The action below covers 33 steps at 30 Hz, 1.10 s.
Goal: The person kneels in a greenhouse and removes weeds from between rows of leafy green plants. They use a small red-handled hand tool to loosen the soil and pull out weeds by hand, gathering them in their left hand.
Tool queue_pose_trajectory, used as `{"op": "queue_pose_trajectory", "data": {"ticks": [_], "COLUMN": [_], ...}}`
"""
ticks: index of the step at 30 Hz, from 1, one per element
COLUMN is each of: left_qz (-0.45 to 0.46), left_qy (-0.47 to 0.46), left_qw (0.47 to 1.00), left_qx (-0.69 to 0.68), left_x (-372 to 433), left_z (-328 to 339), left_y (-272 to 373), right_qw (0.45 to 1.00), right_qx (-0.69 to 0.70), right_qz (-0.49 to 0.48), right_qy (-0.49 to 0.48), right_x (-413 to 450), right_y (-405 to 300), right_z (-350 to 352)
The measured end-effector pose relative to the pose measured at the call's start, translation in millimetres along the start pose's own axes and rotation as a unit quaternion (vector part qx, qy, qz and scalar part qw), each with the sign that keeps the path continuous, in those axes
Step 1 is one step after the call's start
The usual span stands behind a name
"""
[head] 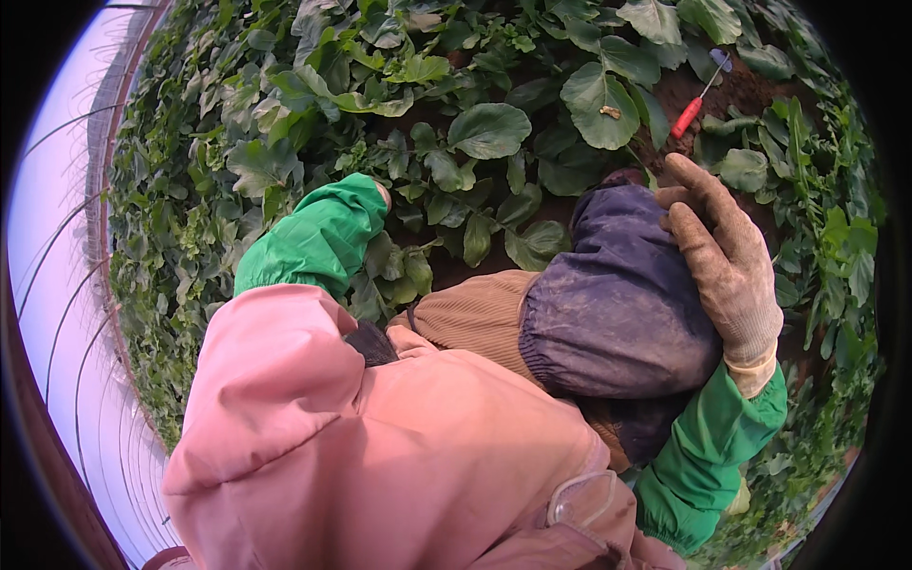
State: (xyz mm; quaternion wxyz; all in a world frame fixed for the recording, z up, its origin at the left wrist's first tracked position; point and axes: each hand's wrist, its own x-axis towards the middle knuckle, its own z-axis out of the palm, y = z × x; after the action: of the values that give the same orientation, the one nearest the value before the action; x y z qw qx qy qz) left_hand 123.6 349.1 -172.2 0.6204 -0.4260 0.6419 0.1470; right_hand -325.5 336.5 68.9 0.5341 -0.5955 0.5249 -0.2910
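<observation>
My right hand [727, 263], in a soiled knit work glove, is raised beside my bent knee in its dark blue cover [627, 299]. Its fingers are apart and hold nothing. Beyond the fingertips, a small hand tool with a red handle [687, 117] and a thin metal shank lies on bare soil. My left arm, in a green sleeve cover [320, 228], reaches into the leaves; only a sliver of the left hand [385, 194] shows at the cuff, and its fingers are hidden. Broad green leaves [489, 131] grow in front of me.
Dense leafy plants [192, 178] surround me on both sides. Brown soil [748, 89] shows between them at the upper right. A translucent greenhouse wall [57, 235] with curved metal ribs runs along the left. One leaf [598, 107] bears a small yellowish-brown piece.
</observation>
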Motion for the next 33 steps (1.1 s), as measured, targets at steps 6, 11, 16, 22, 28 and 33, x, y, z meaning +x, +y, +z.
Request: {"op": "queue_pose_trajectory", "data": {"ticks": [6,11,16,22,28,33], "left_qz": [0.011,0.02,0.03,0.058,0.202,0.406], "left_qy": [-0.043,-0.108,-0.136,-0.083,0.221,0.383], "left_qw": [0.999,0.994,0.99,0.993,0.868,0.666], "left_qx": [0.005,0.017,0.008,-0.064,-0.397,-0.494], "left_x": [-3,-2,-4,-32,-131,-215], "left_z": [-21,-22,-18,-34,-65,-129], "left_y": [-3,-5,-9,-5,-38,-49], "right_qw": [1.0,1.0,1.0,1.0,0.999,0.996], "right_qx": [0.013,0.024,0.015,0.003,0.003,-0.066], "right_qz": [-0.004,0.003,0.005,0.001,-0.007,-0.063], "right_qy": [-0.014,0.0,-0.01,-0.011,-0.034,-0.013], "right_x": [0,-1,0,0,3,10], "right_y": [1,1,0,1,0,-13], "right_z": [-2,0,-1,-2,-2,11]}}
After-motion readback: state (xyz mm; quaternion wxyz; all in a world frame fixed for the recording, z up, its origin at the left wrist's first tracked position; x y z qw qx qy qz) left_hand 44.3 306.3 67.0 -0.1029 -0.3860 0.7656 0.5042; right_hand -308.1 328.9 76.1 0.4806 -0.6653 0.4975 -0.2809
